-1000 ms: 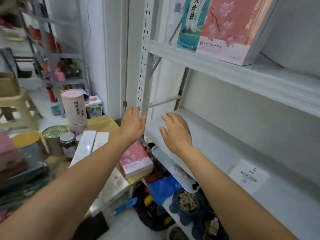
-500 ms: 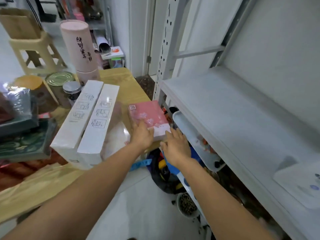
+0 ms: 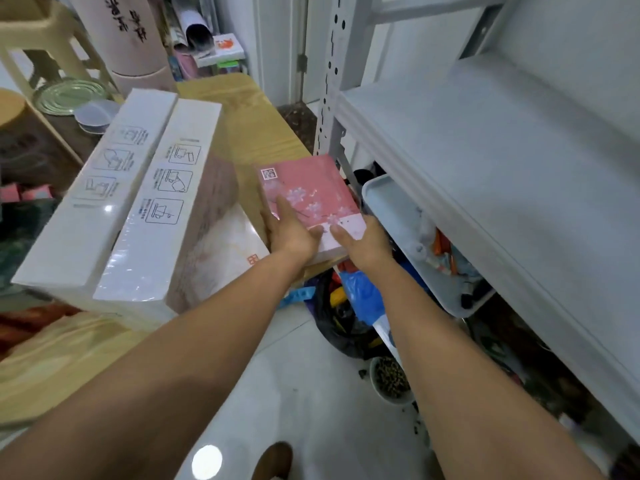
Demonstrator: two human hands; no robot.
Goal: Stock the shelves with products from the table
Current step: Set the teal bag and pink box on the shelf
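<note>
We hold the flat pink blossom-printed cardboard box (image 3: 304,188) at its 6 o'clock edge. The left hand (image 3: 292,233) and right hand (image 3: 369,242) pinch it, thumbs on top (undersides hidden). The box extends to 12 o'clock over the wooden table (image 3: 249,126) edge.

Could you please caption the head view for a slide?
Left hand and right hand grip a pink box at the table beside the shelf.

A pale, glossy floor (image 3: 311,393) carried one round glare of light (image 3: 206,461). A grey metal shelf unit (image 3: 485,168) with a perforated upright (image 3: 334,64) stood against a plain white wall (image 3: 571,36). Beside it sat a light wooden table (image 3: 249,123). Beyond were a beige plastic stool (image 3: 38,36) and a white door frame (image 3: 303,60).
</note>
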